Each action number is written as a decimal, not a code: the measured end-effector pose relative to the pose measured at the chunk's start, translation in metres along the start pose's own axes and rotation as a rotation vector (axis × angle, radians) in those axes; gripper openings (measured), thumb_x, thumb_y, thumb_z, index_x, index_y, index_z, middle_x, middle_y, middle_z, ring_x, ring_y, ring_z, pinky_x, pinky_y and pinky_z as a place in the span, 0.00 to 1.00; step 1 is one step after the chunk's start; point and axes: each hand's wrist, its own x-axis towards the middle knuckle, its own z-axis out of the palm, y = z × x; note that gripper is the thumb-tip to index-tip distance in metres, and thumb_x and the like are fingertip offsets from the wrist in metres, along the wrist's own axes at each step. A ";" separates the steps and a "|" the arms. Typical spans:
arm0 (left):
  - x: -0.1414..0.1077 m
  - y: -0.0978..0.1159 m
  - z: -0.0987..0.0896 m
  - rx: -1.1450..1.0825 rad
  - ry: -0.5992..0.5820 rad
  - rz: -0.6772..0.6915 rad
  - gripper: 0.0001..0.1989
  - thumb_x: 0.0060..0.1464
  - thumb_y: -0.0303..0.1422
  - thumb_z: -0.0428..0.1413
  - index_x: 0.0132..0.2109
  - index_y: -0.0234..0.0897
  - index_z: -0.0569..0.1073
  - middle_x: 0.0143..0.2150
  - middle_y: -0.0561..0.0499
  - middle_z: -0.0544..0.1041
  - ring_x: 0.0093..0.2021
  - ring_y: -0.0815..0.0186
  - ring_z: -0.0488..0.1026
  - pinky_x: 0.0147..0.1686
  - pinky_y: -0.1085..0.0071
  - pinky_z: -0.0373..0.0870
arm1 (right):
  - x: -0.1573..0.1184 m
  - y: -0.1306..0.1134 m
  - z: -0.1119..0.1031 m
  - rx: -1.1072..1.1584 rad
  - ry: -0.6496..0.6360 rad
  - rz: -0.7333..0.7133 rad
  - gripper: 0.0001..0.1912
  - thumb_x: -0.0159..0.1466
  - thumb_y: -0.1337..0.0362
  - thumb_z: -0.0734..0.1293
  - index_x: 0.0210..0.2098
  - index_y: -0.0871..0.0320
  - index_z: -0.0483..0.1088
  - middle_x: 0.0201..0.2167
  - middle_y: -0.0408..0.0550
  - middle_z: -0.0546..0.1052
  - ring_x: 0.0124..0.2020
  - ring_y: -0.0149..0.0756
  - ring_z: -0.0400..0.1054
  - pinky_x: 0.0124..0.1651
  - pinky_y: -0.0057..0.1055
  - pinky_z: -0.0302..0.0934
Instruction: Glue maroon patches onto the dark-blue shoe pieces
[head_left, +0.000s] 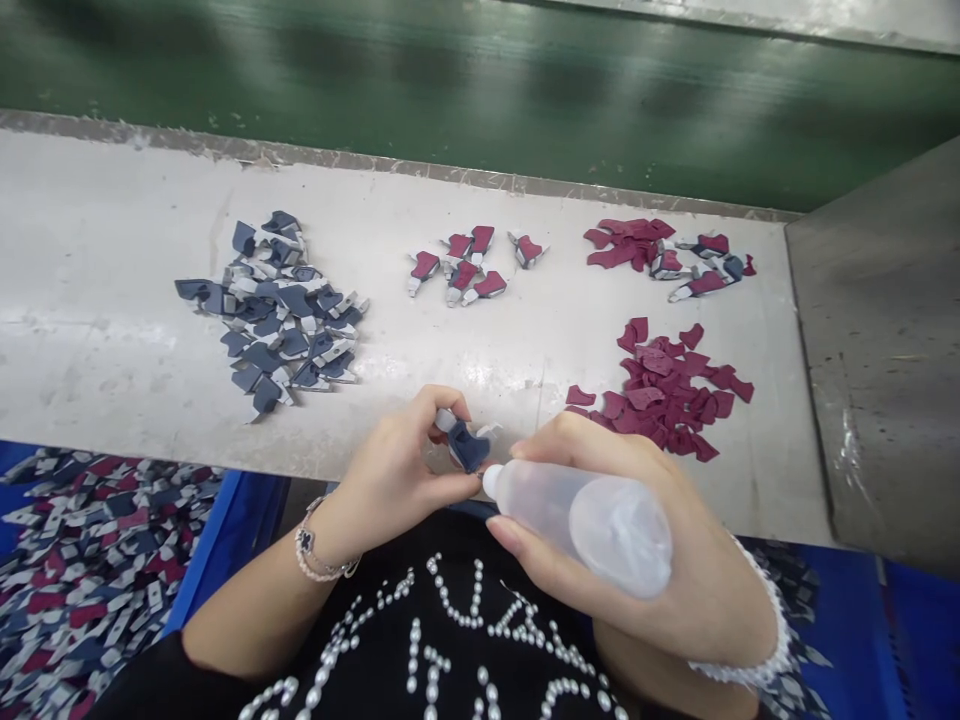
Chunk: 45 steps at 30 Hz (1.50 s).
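Navy-and-grey cut piece (pixel 466 447), held in a close pinch by the left hand (pixel 397 470), thumb and fingers curled around it, just above the near edge of the desk (pixel 112 300). Translucent squeeze bottle (pixel 600 525) gripped and tilted in the nearly closed right hand (pixel 712 590), its white nozzle (pixel 491 482) right beside the piece; contact impossible to tell from this angle. Best handling, by the look of it: wrists close together, a gentle squeeze, nozzle low and steady, fingers kept back from the piece's face. Navy pile (pixel 281 310) on the desk, farther off and left of both hands. Right of that pile, a small group of maroon-and-grey pieces (pixel 465 265); farther right, loose maroon pieces (pixel 667 385) and a mixed cluster (pixel 697 260). Below the pile, past the desk edge, a blue crate (pixel 232 530) heaped with mixed pieces.
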 end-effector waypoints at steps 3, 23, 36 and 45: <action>0.001 0.002 0.001 -0.007 -0.004 0.010 0.21 0.49 0.28 0.66 0.44 0.43 0.63 0.33 0.58 0.73 0.29 0.71 0.72 0.28 0.77 0.68 | -0.001 -0.001 -0.001 0.006 0.058 0.003 0.09 0.63 0.64 0.70 0.33 0.56 0.64 0.23 0.37 0.70 0.20 0.27 0.63 0.21 0.26 0.57; -0.001 0.005 0.000 -0.033 0.012 0.043 0.18 0.52 0.31 0.65 0.44 0.43 0.63 0.34 0.57 0.74 0.30 0.72 0.73 0.31 0.78 0.71 | -0.003 -0.003 -0.001 -0.009 0.152 0.005 0.07 0.64 0.64 0.70 0.36 0.56 0.65 0.26 0.39 0.72 0.22 0.29 0.66 0.24 0.29 0.60; -0.001 0.006 0.001 -0.036 -0.011 0.033 0.17 0.53 0.33 0.64 0.44 0.43 0.63 0.33 0.57 0.74 0.30 0.72 0.72 0.31 0.77 0.70 | -0.003 -0.004 -0.002 0.013 0.139 0.007 0.08 0.63 0.65 0.70 0.36 0.55 0.65 0.26 0.39 0.72 0.22 0.29 0.66 0.23 0.28 0.61; -0.001 0.005 0.001 -0.018 0.010 0.025 0.18 0.52 0.34 0.65 0.44 0.44 0.64 0.33 0.57 0.74 0.30 0.72 0.72 0.32 0.76 0.70 | -0.005 -0.001 -0.003 0.042 0.153 0.036 0.10 0.63 0.61 0.71 0.36 0.53 0.65 0.25 0.38 0.72 0.20 0.29 0.66 0.20 0.27 0.60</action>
